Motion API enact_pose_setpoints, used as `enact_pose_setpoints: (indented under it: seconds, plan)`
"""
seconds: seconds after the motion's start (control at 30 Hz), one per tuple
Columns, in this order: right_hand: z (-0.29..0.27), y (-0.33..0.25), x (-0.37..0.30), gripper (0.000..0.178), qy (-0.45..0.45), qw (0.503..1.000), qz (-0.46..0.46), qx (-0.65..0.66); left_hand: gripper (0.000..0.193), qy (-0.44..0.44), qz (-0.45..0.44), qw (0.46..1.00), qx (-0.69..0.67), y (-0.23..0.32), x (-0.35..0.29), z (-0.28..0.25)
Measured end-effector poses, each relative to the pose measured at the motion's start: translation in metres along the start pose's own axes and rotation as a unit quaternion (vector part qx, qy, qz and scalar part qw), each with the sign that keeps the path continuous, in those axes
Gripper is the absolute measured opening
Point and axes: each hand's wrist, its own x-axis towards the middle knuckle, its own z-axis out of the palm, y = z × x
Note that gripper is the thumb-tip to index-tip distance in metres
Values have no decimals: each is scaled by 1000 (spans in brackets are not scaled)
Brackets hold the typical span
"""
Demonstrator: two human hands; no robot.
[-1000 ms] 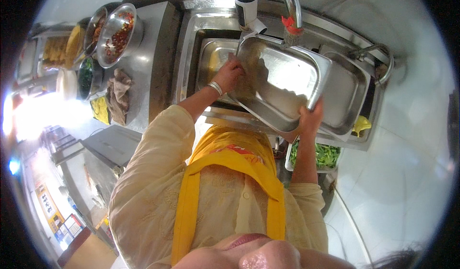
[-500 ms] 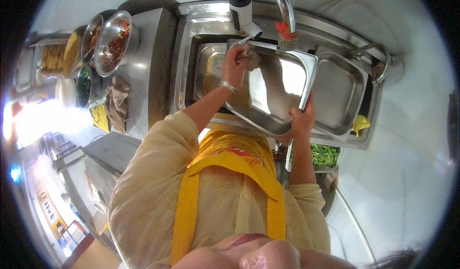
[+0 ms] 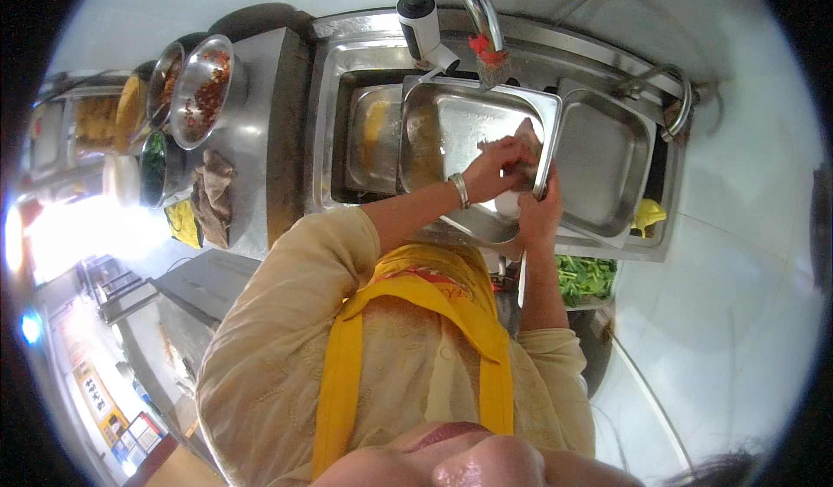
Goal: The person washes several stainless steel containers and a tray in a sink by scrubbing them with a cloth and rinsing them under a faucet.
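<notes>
A rectangular stainless steel pan (image 3: pixel 416 166) sits tilted in the sink, its inside toward me. My right hand (image 3: pixel 540 216) is closed on the pan's rim at the near right corner. Inside the pan, at its right end, my left hand (image 3: pixel 501 167) presses a crumpled grey-brown cloth (image 3: pixel 527 135) against the metal, fingers curled over it. Much of the cloth is hidden under those fingers. A chrome faucet (image 3: pixel 475 5) with a red-wrapped spout end hangs over the pan's far edge, beside a white-and-black fixture (image 3: pixel 421 31).
Other steel pans lie left (image 3: pixel 375 109) and right (image 3: pixel 607 161) in the sink (image 3: pixel 323 122). On the left counter (image 3: pixel 252 140) are a bowl of chopped red food (image 3: pixel 208 96) and a brown cloth (image 3: pixel 213 196). A yellow cloth (image 3: pixel 648 216) hangs at right, above green vegetables (image 3: pixel 586 280).
My left hand has moved with the cloth from the pan's far left part to its right end. The right hand still grips the rim, and the pan lies a little further left in view.
</notes>
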Motion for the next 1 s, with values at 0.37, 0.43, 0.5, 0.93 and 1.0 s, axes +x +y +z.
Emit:
enact_pose_setpoints:
  seconds: [0.37,0.43,0.5,0.93,1.0]
  plan:
    - [-17,-10,-5,65,-27,989,-142,-23,25,-147,-154,933,290,-43,-103,-70]
    - [-15,-18,-7,67,-43,987,-152,-36,25,-31,-203,947,246,-61,-127,-95]
    - [-10,-37,-12,69,-41,977,-205,-47,25,65,-206,951,223,-68,-140,-118]
    - [20,-83,-1,69,-122,921,-355,-103,24,500,-226,824,-142,-68,-162,-211]
    - [27,-88,3,68,-133,911,-377,-96,24,519,-226,813,-133,-70,-169,-225]
